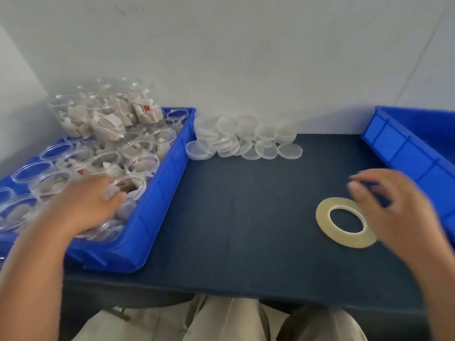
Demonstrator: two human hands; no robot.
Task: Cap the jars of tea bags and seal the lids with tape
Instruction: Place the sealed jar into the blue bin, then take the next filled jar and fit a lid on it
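Note:
A blue bin (160, 205) on the left holds several clear open jars of tea bags (141, 163), some stacked at its far end. My left hand (86, 205) reaches into the bin, its fingers around a jar (129, 187) near the right wall. A pile of clear lids (243, 139) lies at the back of the table. A flat roll of clear tape (344, 226) lies on the dark cloth at the right. My right hand (394, 210) hovers over the roll's right side with fingers spread and holds nothing; it is blurred.
A second blue bin (406, 148) stands at the far right, its inside mostly out of view. The table is covered with a dark blue cloth (246, 217). A white wall rises right behind the table. My knees show below the front edge.

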